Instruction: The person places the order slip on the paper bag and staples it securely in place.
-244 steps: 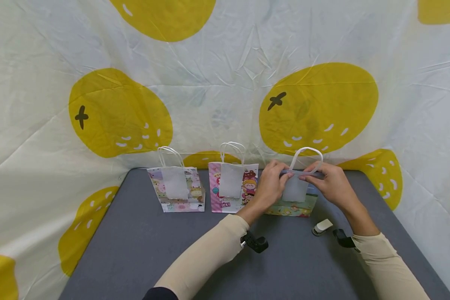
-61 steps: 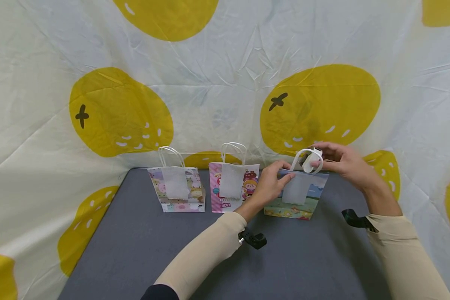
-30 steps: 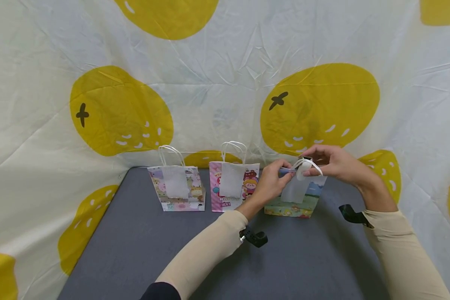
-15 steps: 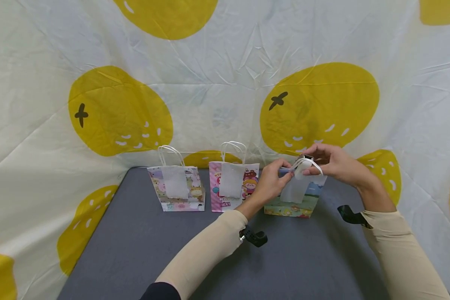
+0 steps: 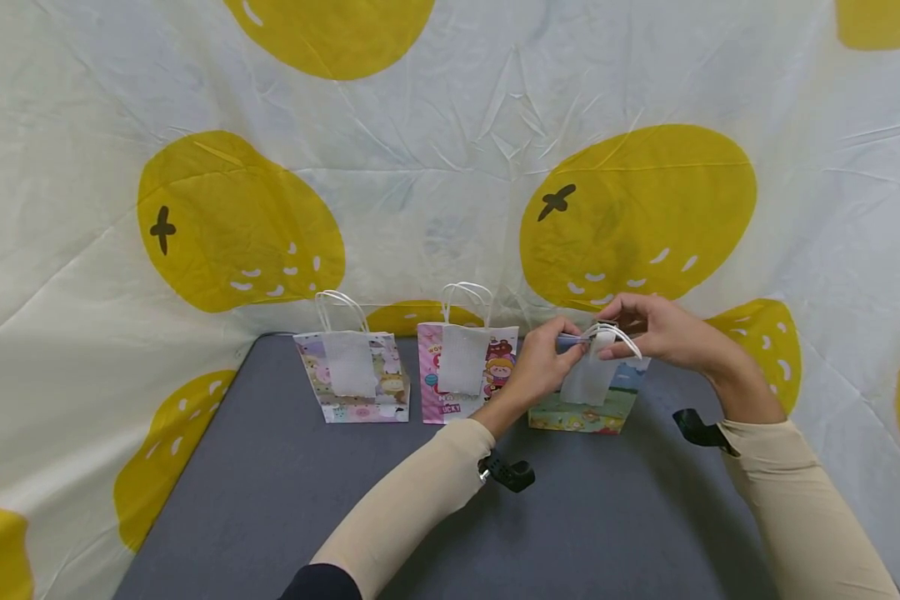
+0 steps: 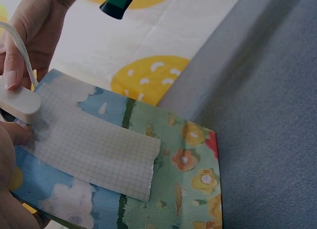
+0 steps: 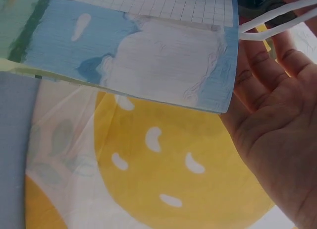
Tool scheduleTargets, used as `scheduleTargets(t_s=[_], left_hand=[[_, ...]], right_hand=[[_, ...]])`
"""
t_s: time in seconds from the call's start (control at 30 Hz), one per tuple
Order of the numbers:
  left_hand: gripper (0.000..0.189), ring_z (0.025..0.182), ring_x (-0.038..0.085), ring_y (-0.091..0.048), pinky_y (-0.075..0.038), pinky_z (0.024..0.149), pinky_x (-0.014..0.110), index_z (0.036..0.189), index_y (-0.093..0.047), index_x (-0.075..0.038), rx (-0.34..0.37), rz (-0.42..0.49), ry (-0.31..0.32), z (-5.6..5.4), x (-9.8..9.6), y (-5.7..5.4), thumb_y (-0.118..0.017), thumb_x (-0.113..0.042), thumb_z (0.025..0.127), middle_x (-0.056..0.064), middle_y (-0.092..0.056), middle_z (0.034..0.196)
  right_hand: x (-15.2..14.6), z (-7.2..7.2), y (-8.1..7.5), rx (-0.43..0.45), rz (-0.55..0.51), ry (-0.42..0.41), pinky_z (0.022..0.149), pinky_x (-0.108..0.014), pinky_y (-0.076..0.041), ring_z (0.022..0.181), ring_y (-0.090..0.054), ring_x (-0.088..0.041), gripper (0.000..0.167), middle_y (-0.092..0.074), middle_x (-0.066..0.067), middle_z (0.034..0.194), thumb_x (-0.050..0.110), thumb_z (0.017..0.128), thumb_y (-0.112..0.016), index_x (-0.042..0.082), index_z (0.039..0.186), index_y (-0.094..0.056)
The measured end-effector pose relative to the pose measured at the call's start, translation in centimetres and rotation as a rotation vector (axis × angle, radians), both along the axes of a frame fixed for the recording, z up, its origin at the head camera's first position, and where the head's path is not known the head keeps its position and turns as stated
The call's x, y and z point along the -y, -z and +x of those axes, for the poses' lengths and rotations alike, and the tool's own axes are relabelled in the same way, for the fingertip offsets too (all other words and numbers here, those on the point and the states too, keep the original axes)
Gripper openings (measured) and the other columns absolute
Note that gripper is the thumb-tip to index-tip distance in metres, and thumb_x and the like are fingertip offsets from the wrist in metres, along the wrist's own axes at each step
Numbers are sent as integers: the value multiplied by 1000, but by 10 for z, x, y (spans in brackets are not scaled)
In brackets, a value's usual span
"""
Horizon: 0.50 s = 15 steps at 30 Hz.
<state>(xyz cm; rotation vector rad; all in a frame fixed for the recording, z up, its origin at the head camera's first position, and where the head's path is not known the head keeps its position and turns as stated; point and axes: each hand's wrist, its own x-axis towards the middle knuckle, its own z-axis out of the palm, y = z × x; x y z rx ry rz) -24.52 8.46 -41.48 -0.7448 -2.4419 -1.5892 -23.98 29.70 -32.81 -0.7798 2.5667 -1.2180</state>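
A paper gift bag (image 5: pixel 626 392) with a blue sky and flower print stands at the right of the row. A gridded paper slip (image 6: pixel 109 144) lies against its front. My left hand (image 5: pixel 543 358) pinches the bag's top rim left of the handle. Between the right hand's (image 5: pixel 671 333) thumb and fingers is a small white stapler (image 6: pixel 22 104), set across the rim over the slip's top end. White cord handles (image 5: pixel 628 340) arch in front of the stapler, partly covering it. In the right wrist view the stapler is mostly hidden by the bag and cords.
Two more gift bags stand to the left: a pastel animal one (image 5: pixel 393 383) and a pink cartoon one (image 5: pixel 431 375), each with a white slip on its front. They stand on a grey table (image 5: pixel 270 500), with a yellow-patterned cloth (image 5: pixel 435 208) behind.
Eight seconds ago the stapler lay on the table and both hands held the bag's rim. The right hand has since brought it to the rim, dipping slightly in the last half second.
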Motion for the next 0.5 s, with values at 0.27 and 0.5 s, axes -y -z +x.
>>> scheduleTargets(t_s=[0.27, 0.5], left_hand=[[7, 92, 4, -58, -45, 74, 17, 102, -62, -16, -3, -11, 1, 0, 1, -1, -68, -18, 99, -1, -68, 107], [7, 94, 4, -58, -45, 74, 16, 102, -63, -16, -12, -11, -1, 0, 0, 0, -68, -19, 99, -1, -69, 108]], right_hand=[[-10, 3, 7, -56, -2, -62, 88, -26, -52, 103, -67, -13, 35, -69, -11, 120, 21, 110, -44, 2, 132, -63], [-25, 5, 28, -169, -60, -113, 87, -24, -51, 103, -63, -15, 46, -67, -5, 120, 30, 108, -47, 0, 141, -56]])
